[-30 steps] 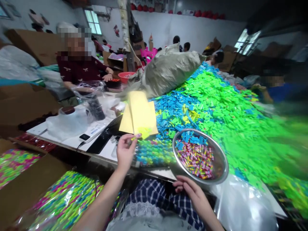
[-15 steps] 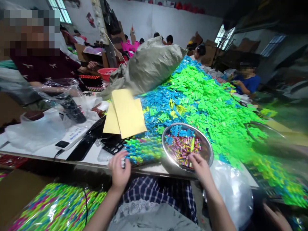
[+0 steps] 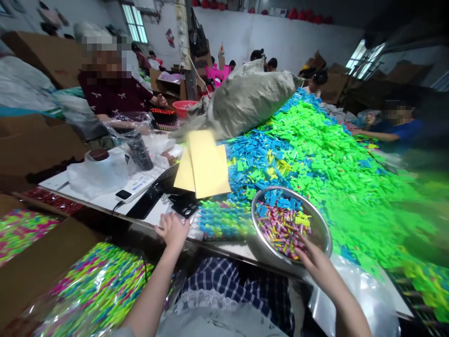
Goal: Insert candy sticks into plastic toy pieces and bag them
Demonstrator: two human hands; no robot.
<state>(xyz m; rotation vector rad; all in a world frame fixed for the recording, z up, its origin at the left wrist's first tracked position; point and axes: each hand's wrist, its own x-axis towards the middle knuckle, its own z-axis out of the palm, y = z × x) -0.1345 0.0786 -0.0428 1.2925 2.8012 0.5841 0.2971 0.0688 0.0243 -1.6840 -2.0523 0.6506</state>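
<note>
My left hand (image 3: 174, 231) is over the table's front edge, fingers bent and apart, with nothing visible in it. It is at the left end of a packed row of blue, green and yellow plastic pieces (image 3: 224, 221). A steel bowl (image 3: 328, 234) stands right of that row. Inside are many small pink and yellow pieces (image 3: 280, 231), a few blue plastic parts (image 3: 286, 202) and a yellow part (image 3: 302, 218). My right hand (image 3: 315, 260) reaches over the bowl's near right rim, fingers apart and tips at the small pieces. Anything beneath those fingertips is hidden.
A large heap of green and blue parts (image 3: 333, 154) covers the table behind the bowl. Yellow cards (image 3: 208, 164), a grey sack (image 3: 252, 98) and a white device (image 3: 135, 189) lie farther back. Clear plastic bags (image 3: 354, 295) hang at the front edge. Co-workers sit across the table.
The view has swung left. My left hand has shifted left along the row with its fingers spreading. My right hand's fingers have straightened at the bowl's near right side.
</note>
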